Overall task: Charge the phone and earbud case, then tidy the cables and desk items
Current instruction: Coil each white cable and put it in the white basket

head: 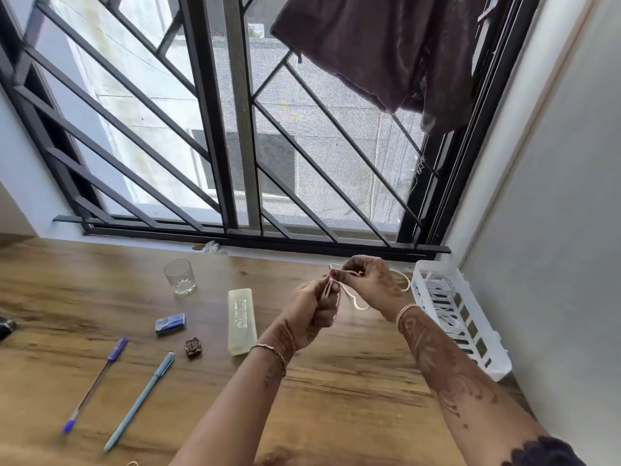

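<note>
My left hand (314, 314) fists the coiled cable (339, 290) over the desk (336, 398) while my right hand (366, 280) pinches its loose end, probably tying it; basket (484, 351) at 3 o'clock holds another.

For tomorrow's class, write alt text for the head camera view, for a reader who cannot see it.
Two hands, left hand and right hand, wind a thin pale cable above a wooden desk. A white basket of cables sits right; pens and a glass lie left.
</note>
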Demonstrator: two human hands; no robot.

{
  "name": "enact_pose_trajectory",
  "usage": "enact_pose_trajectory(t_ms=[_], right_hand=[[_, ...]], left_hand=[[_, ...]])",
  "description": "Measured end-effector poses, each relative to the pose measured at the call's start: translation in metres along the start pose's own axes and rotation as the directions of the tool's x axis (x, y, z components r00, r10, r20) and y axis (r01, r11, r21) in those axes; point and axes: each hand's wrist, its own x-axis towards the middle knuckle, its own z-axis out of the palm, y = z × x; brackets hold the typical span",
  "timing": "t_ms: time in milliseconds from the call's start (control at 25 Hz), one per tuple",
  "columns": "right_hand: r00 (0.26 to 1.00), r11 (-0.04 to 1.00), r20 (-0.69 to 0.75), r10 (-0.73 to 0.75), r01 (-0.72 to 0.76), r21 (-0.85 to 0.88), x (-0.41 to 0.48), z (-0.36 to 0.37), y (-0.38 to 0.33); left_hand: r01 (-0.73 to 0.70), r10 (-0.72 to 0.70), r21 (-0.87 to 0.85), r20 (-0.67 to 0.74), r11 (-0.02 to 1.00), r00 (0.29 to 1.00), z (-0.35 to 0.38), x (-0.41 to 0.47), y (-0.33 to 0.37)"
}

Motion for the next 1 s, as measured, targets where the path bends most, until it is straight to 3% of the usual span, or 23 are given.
enact_pose_trajectory(t_ms=[200, 320, 400, 560, 640, 720, 840, 920, 1000], right_hand=[[0.988, 0.931, 0.1, 0.12, -0.147, 0.335, -0.012, 0.009, 0.01], [0.975, 0.839, 0.146, 0.168, -0.219, 0.499, -0.018, 0.014, 0.015], [0.97, 0.86, 0.182, 0.16, -0.227, 0.457, -0.024, 0.017, 0.015], [0.937, 0.909, 0.28, 0.209, -0.291, 0.298, -0.033, 0.02, 0.011], [0.904, 0.929, 0.351, 0.244, -0.322, 0.183, -0.04, 0.022, 0.009], [0.894, 0.965, 0.381, 0.237, -0.263, 0.017, -0.044, 0.023, 0.008], [0.935, 0.964, 0.305, 0.183, -0.109, -0.244, -0.04, 0.02, 0.008], [0.955, 0.954, 0.262, 0.139, -0.059, -0.293, -0.038, 0.016, 0.005], [0.968, 0.961, 0.232, 0.097, -0.03, -0.277, -0.039, 0.008, -0.006]], left_hand=[[0.158, -0.097, -0.255, 0.234, 0.954, 0.967, 0.001, -0.002, 0.007], [0.171, -0.076, -0.357, 0.265, 0.918, 0.961, 0.006, 0.0, 0.01], [0.117, -0.027, -0.437, 0.208, 0.892, 0.978, 0.01, 0.005, 0.011], [-0.083, 0.07, -0.504, -0.044, 0.86, 0.997, 0.021, 0.015, 0.007], [-0.193, 0.138, -0.438, -0.154, 0.878, 0.978, 0.02, 0.021, 0.008], [-0.262, 0.197, -0.313, -0.224, 0.913, 0.954, 0.011, 0.028, 0.009], [-0.259, 0.272, 0.083, -0.239, 0.962, 0.932, -0.002, 0.032, 0.002], [-0.21, 0.306, 0.386, -0.207, 0.898, 0.929, -0.006, 0.031, -0.006], [-0.196, 0.332, 0.529, -0.176, 0.825, 0.927, -0.013, 0.031, -0.013]])
